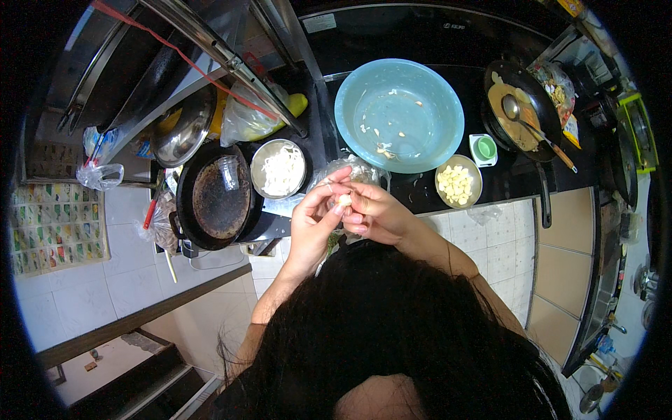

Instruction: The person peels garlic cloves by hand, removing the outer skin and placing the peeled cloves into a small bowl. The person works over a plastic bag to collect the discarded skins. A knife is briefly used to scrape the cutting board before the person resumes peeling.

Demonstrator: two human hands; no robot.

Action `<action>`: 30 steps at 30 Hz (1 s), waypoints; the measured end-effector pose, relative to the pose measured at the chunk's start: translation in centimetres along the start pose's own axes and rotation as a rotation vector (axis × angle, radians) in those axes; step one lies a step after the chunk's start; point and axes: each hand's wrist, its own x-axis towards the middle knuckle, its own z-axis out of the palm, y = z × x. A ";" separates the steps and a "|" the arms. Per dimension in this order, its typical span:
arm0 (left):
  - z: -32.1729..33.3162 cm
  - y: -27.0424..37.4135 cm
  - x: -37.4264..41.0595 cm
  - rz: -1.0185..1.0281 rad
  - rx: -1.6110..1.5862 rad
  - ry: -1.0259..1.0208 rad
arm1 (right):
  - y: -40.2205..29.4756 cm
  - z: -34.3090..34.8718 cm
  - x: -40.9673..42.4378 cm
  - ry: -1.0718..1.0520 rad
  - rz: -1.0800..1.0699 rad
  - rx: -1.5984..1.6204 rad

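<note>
Both hands meet at the counter's near edge around a pale garlic clove [344, 200]. My left hand [316, 212] grips it between thumb and fingers, while the fingertips of my right hand [375, 212] press against its other side. Beyond them stands a large blue plastic basin [400, 115] with a few cloves and bits of skin inside. Peeled cloves fill a small metal bowl [459, 181] to the right of my hands. Another metal bowl [278, 169], on the left, holds white sliced pieces. A clear plastic bag [362, 170] lies partly hidden behind my fingers.
On the left are a dark empty pan [221, 197] and a metal lid [181, 131]. A wok [551, 126] with brown liquid and a ladle [530, 126] stands at right, its handle past the counter edge. A green-and-white container [484, 149] sits beside the basin. Metal rack bars cross the upper left.
</note>
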 end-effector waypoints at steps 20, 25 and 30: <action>0.5 0.3 -0.1 -0.060 -0.063 0.000 | -0.2 0.2 0.0 0.133 -0.074 -0.369; 0.6 0.4 -0.2 -0.083 -0.128 0.004 | 0.0 0.0 0.0 0.122 -0.082 -0.347; 0.3 0.5 -0.3 -0.119 -0.168 -0.057 | 0.1 0.0 0.0 0.113 -0.096 -0.362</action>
